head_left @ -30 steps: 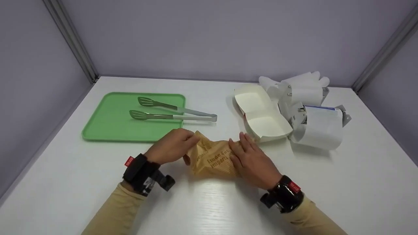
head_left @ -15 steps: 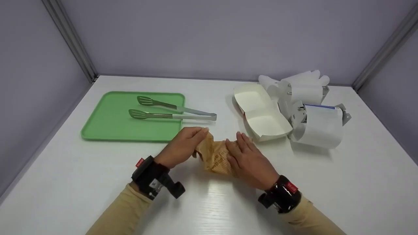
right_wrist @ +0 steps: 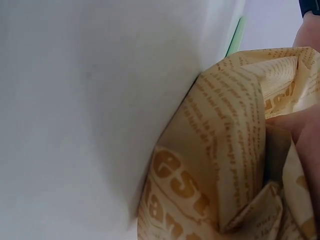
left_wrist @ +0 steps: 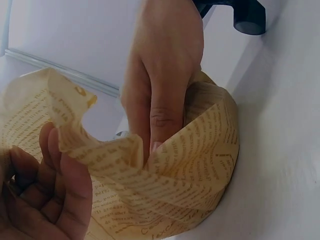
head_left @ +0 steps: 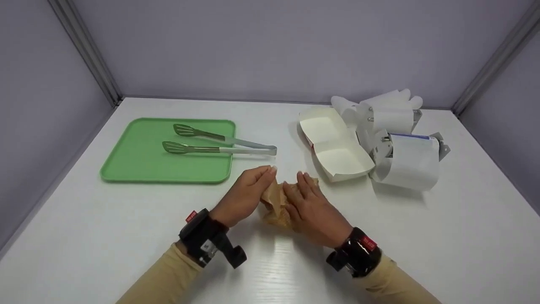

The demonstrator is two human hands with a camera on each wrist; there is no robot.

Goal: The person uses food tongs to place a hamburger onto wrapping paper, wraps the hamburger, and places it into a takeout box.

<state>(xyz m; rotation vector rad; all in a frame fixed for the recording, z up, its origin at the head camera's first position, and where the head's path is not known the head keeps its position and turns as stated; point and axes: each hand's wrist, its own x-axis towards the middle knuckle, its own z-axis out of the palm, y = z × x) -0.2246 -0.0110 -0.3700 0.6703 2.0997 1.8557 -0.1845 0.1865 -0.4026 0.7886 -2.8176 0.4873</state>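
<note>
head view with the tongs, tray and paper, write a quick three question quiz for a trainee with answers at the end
1. Short answer: which end of the tongs sticks out past the edge of the green tray?
2. Multiple choice: what does the left hand grip? a) the tongs b) the printed brown paper c) the green tray
3. True or false: the open carton is nearer to the right hand than to the left hand.

Key:
1. The joined handle end.
2. b
3. True.
</note>
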